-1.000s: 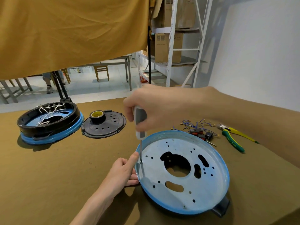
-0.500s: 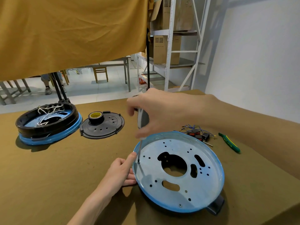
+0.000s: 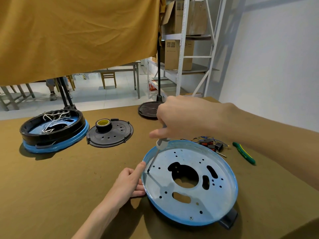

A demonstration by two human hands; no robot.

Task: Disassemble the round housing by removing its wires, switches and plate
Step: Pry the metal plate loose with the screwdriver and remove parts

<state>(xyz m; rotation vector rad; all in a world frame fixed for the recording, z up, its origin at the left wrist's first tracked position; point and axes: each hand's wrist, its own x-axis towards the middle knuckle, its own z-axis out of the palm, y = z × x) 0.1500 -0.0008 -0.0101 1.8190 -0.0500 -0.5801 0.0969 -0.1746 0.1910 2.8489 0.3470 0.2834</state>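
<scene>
Two hands working the near round housing [image 3: 215,219], sitting at about 5 o'clock on the brown-covered table [image 3: 51,195], a black tab sticking out at its 5 o'clock edge. Its pale metal plate [image 3: 188,204] is facing up, full of small holes plus a big central cutout.

Left hand [image 3: 128,184] is bracing the housing's rim at 9 o'clock: index finger lying straight along the rim, other fingers curling loosely against the outside wall, gripping nothing.

Right hand [image 3: 183,118] is coming in from 3 o'clock, fingers wrapping the handle of a screwdriver [image 3: 156,155]. Shaft is tilting down and left, tip sitting on the plate near the rim, just beside the left index fingertip. Can't tell if it's seated in a screw.

Past the housing at 1 o'clock, a loose bundle of wires and switches [image 3: 209,144] is lying on the table, with green-handled pliers [image 3: 243,152] just to its right.

Further out at 11 o'clock, a black perforated disc [image 3: 117,135] is lying flat with a roll of yellow tape [image 3: 103,124] on it. Left of that, at 10 o'clock, a second housing [image 3: 53,133], black wall over blue rim, white wires inside.

At 12 o'clock, a dark round stand base [image 3: 146,110] is sitting at the table's far edge. Behind: mustard curtain [image 3: 77,35], shelving with cardboard boxes [image 3: 178,54].
</scene>
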